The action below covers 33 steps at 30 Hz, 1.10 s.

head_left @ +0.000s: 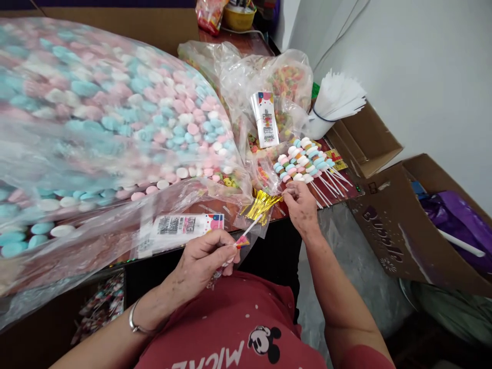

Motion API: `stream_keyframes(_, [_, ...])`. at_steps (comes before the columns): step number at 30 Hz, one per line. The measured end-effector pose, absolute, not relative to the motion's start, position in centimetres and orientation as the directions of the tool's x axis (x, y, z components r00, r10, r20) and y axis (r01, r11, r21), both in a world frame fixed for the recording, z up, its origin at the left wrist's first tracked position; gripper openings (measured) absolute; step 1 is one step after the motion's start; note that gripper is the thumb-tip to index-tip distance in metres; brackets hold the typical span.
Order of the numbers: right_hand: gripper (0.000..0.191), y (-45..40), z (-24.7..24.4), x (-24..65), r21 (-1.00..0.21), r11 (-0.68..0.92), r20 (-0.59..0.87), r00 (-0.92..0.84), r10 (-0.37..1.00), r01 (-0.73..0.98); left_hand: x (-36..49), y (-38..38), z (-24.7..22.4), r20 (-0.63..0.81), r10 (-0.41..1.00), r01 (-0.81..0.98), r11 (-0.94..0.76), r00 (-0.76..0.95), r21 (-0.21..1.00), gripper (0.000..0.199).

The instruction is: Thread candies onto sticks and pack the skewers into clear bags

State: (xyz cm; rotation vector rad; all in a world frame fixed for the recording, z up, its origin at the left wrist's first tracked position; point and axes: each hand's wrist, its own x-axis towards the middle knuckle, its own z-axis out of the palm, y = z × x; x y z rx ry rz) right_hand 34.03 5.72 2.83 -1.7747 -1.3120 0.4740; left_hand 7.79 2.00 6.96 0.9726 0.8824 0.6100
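Observation:
My left hand (210, 258) is closed round the gathered neck of a wrapped candy, whose white stick (252, 225) points up and right; most of the candy is hidden below the fingers. At the table edge, my right hand (302, 209) has thumb and forefinger pinched together beside the gold twist ties (262, 204); whatever lies between its fingertips is too small to make out. Just beyond that hand, several marshmallow skewers (303, 160) lie side by side, sticks toward me. Flat printed bags (188, 225) rest left of the ties.
A huge clear bag of pink, blue and white marshmallows (115, 113) covers the left. Behind are a bundle of printed bags (265, 120), bagged gummies (288, 79) and a cup of white sticks (323, 120). Cardboard boxes (388, 220) stand right; a box of wrapped candies (102, 307) sits lower left.

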Motion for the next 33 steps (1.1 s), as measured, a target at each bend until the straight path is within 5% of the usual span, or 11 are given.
stream_keyframes(3, [0.018,5.2,3.1,34.7,-0.698,0.022,0.401,0.366,0.840,0.716,7.9,1.7,7.0,-0.363,0.800,-0.160,0.486,0.478,0.859,0.019])
stream_keyframes(7, [0.016,4.5,3.3,35.1,-0.826,0.111,0.471,0.567,0.676,0.552,8.0,1.4,7.3,-0.368,0.820,-0.292,0.517,0.438,0.804,0.020])
stream_keyframes(12, [0.016,3.2,3.9,30.2,-0.941,0.294,0.319,0.732,0.602,0.168,9.2,1.4,7.1,-0.304,0.823,-0.369,0.504,0.480,0.781,0.022])
stream_keyframes(18, [0.012,0.1,4.4,24.1,-0.982,0.112,0.034,0.431,0.902,-0.155,10.6,2.5,7.1,-0.288,0.807,-0.373,0.514,0.515,0.773,0.030])
stream_keyframes(23, [0.013,-0.3,5.1,25.3,-0.989,0.090,0.103,0.105,0.989,0.118,10.1,3.2,6.3,-0.309,0.792,-0.331,0.526,0.527,0.784,0.026])
stream_keyframes(28, [0.018,0.2,5.0,25.7,-0.889,0.281,0.340,0.108,0.934,0.362,9.7,3.1,5.3,-0.306,0.786,-0.300,0.518,0.537,0.801,0.022])
stream_keyframes(33, [0.018,0.1,4.7,25.3,-0.883,0.279,0.323,0.059,0.944,0.377,9.7,3.0,5.1,-0.291,0.809,-0.303,0.486,0.510,0.820,0.025])
